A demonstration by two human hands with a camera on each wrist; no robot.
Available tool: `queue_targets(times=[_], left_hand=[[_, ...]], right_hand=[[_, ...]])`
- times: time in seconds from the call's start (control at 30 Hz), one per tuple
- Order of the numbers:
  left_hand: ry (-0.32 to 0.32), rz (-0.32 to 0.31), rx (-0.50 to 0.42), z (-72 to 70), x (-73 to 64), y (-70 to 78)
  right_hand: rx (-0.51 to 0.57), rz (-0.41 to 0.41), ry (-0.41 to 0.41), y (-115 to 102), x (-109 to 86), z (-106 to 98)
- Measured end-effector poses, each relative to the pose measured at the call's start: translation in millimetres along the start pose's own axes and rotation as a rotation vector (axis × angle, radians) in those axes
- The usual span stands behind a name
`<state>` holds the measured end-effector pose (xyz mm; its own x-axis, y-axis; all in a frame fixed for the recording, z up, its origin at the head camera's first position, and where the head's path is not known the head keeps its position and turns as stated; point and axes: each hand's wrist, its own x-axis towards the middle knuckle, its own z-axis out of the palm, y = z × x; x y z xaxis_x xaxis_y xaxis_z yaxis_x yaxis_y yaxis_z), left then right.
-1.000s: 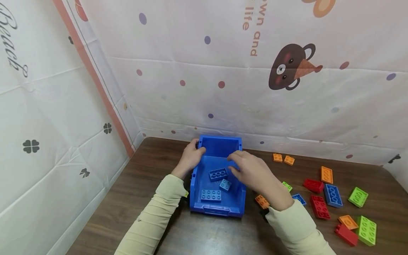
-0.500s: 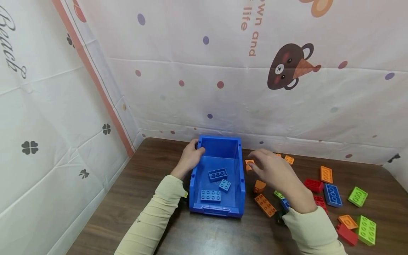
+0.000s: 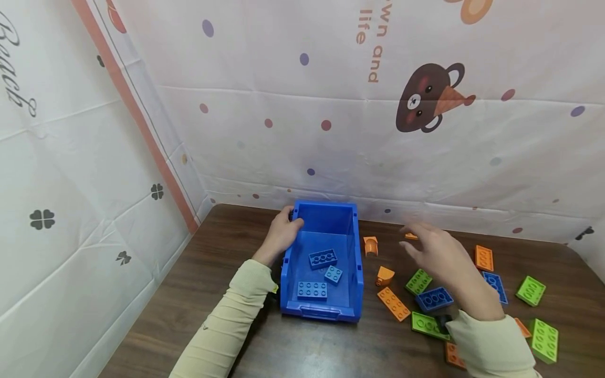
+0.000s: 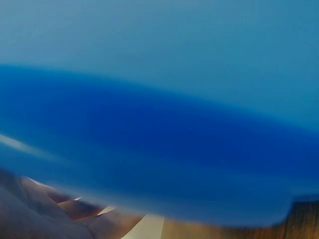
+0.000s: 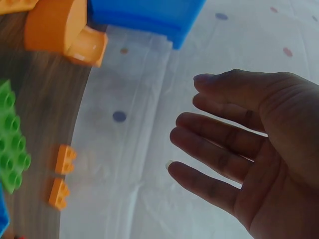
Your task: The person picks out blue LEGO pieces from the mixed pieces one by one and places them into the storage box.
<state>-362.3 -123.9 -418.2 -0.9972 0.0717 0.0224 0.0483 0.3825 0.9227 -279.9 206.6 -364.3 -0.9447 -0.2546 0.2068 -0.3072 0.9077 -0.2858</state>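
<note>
My left hand [image 3: 280, 233] grips the left wall of a blue plastic bin [image 3: 302, 244], thumb over the rim. On the bin floor lie three blue toy bricks: one eight-stud brick [image 3: 312, 290], one lying underside up [image 3: 323, 259] and one small square brick [image 3: 333, 274]. In the left wrist view the bin wall [image 4: 149, 129] fills most of the picture. My right hand [image 3: 439, 257] hovers over the bricks right of the bin, holding nothing. Its fingers are spread and slightly bent in the right wrist view. Two small orange bricks [image 5: 61, 177] show beyond it there.
Right of the bin lie an orange arched piece [image 3: 371, 246], an orange curved piece [image 3: 385, 275], an orange brick [image 3: 394, 304], green bricks [image 3: 418, 282] and a blue brick [image 3: 435, 299]. A lime brick [image 3: 544, 341] lies far right. A printed sheet [image 3: 283, 147] hangs behind the table.
My right hand has moved right, from over the bin to over the loose bricks, uncovering the orange pieces beside the bin. The left hand stays on the bin.
</note>
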Motion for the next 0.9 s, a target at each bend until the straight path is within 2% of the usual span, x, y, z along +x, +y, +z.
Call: queue_targets(times=[0.3, 0.47, 0.67, 0.9], left_hand=[[-0.003, -0.013, 0.001, 0.5, -0.6, 0.0], [0.001, -0.012, 0.006, 0.4, -0.5, -0.3], [0.003, -0.012, 0.003, -0.6, -1.5, -1.2], [0.004, -0.008, 0.002, -0.7, -1.0, -0.7]], right_hand=[[0.002, 0.048, 0.029, 34.3, -15.5, -2.6], [0.005, 0.105, 0.008, 53.3, -24.0, -7.4], [0.002, 0.129, 0.023, 73.0, -33.1, -15.1], [-0.012, 0.213, 0.004, 98.1, -43.5, -26.2]])
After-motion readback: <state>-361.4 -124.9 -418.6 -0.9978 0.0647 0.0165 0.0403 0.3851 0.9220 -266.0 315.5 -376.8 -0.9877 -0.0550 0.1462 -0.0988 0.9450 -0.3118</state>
